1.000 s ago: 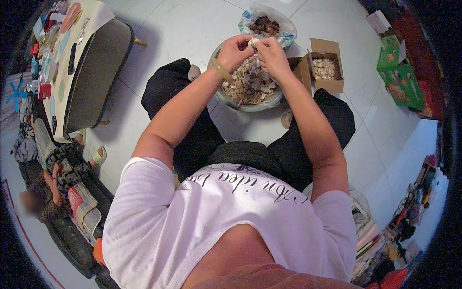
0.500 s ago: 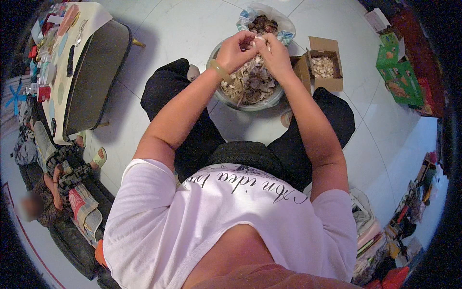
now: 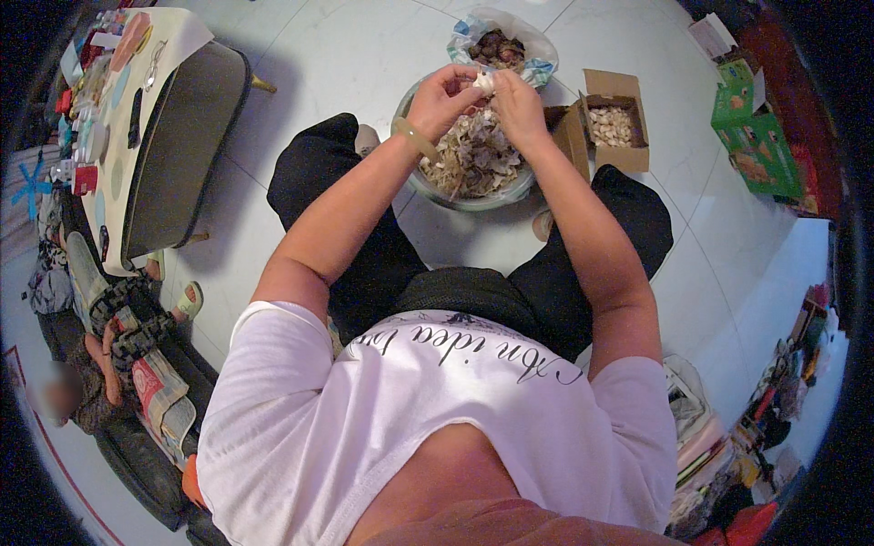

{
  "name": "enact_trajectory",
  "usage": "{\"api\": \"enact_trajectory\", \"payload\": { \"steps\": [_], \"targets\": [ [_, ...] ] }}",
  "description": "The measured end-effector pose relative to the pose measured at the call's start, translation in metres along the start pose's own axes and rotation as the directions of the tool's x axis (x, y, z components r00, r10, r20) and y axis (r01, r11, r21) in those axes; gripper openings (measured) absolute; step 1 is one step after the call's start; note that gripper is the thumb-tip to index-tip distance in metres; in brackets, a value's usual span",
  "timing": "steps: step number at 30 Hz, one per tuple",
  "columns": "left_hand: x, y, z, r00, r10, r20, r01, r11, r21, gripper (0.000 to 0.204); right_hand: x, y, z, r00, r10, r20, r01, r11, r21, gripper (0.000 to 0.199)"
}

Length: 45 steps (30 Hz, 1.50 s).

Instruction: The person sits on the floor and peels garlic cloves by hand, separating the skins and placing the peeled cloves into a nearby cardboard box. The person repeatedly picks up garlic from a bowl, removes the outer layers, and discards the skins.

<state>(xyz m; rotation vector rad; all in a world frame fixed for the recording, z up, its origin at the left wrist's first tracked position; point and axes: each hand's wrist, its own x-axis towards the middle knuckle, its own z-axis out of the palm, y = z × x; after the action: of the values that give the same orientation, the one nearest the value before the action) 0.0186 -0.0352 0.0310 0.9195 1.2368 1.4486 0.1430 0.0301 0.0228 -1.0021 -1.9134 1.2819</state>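
Note:
Over a round basin heaped with papery garlic skins, I hold a small white piece of garlic between both sets of fingertips. My left hand, with a pale bangle at the wrist, pinches it from the left. From the right, my right hand closes its thumb and fingers on the same piece. To the right of the basin, an open cardboard box contains many pale garlic cloves. Just beyond my hands sits a clear plastic bag with dark, brownish-purple contents I cannot clearly make out.
A low table with a patterned cover and small items stands at the left. Behind it a person sits on a dark sofa. Green cartons lie at the far right, and piled belongings at the lower right.
My fingers have shifted slightly around the garlic, and more of its white surface shows now. Both hands stay above the basin.

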Motion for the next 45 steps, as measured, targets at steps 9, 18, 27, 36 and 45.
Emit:
{"api": "enact_trajectory", "payload": {
  "steps": [9, 18, 27, 36, 45],
  "targets": [
    [0.001, 0.007, 0.003, 0.997, 0.070, -0.023, -0.065, 0.985, 0.159, 0.021, 0.000, -0.031, -0.029, 0.988, -0.046, 0.151, 0.074, 0.980, -0.186, 0.031],
    [0.001, 0.018, -0.001, 0.980, -0.179, 0.086, 0.189, 0.975, -0.121, 0.017, 0.008, -0.016, -0.026, 0.968, -0.047, 0.248, 0.049, 0.999, -0.003, 0.033],
    [-0.001, 0.012, -0.003, 0.969, -0.231, 0.090, 0.243, 0.959, -0.145, 0.015, 0.001, -0.007, -0.012, 0.987, -0.072, 0.142, 0.060, 0.994, 0.088, 0.027],
    [-0.001, 0.018, 0.002, 0.984, -0.173, 0.050, 0.180, 0.957, -0.227, 0.016, 0.000, -0.020, -0.017, 0.932, 0.239, 0.274, -0.350, 0.797, 0.493, 0.022],
    [0.001, 0.017, -0.003, 0.950, -0.291, 0.115, 0.306, 0.938, -0.160, 0.019, 0.002, -0.009, -0.015, 0.952, 0.061, 0.299, -0.128, 0.969, 0.209, 0.023]
  ]
}}
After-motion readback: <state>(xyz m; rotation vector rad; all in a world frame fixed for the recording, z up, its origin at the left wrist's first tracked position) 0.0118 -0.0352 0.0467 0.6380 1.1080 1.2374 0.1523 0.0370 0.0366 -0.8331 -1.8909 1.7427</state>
